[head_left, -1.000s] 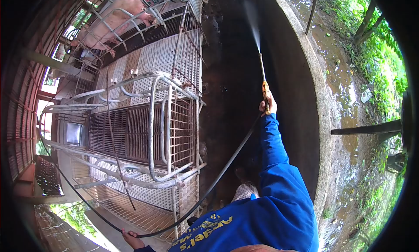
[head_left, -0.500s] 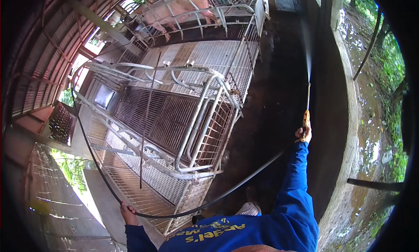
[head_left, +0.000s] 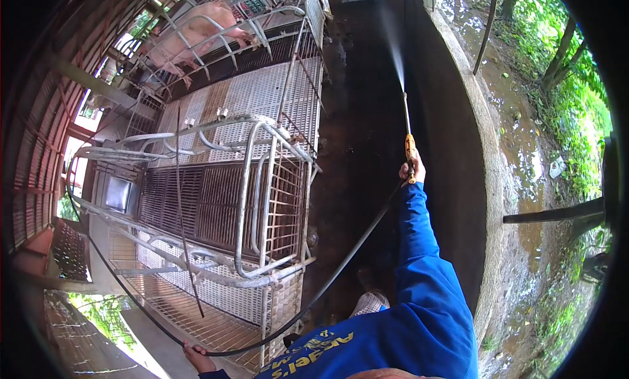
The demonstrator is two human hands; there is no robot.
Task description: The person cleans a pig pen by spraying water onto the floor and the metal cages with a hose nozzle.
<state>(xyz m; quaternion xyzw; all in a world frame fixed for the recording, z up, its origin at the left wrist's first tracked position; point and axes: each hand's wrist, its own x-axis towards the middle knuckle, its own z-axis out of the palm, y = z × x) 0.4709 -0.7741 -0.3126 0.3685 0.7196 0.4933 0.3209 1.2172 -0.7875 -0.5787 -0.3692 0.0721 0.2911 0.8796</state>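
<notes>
My right hand (head_left: 414,169), arm stretched forward, is wrapped around the grip of a yellow pressure washer gun (head_left: 411,146). Its thin metal lance points ahead along the dark, wet walkway (head_left: 354,117), and a white fan of water spray (head_left: 395,50) leaves the tip. From the gun a black hose (head_left: 334,274) curves back past my body. Low on the left, my left hand (head_left: 198,358) is closed around that hose, beside the corner of a metal farrowing crate (head_left: 262,274). Beyond my left hand, the hose runs up along the crate's left side.
Slatted pens with metal rails line the left; a pig (head_left: 196,35) stands in the far one. A thin rod (head_left: 180,208) crosses the nearer crate. On the right runs a low concrete wall (head_left: 481,130), with muddy ground and posts outside. My shoe (head_left: 370,303) shows below.
The view has swung right, so the crates and walkway sit further left. My right hand, with the gun still spraying, appears further left and higher; my left hand, still on the hose, appears lower.
</notes>
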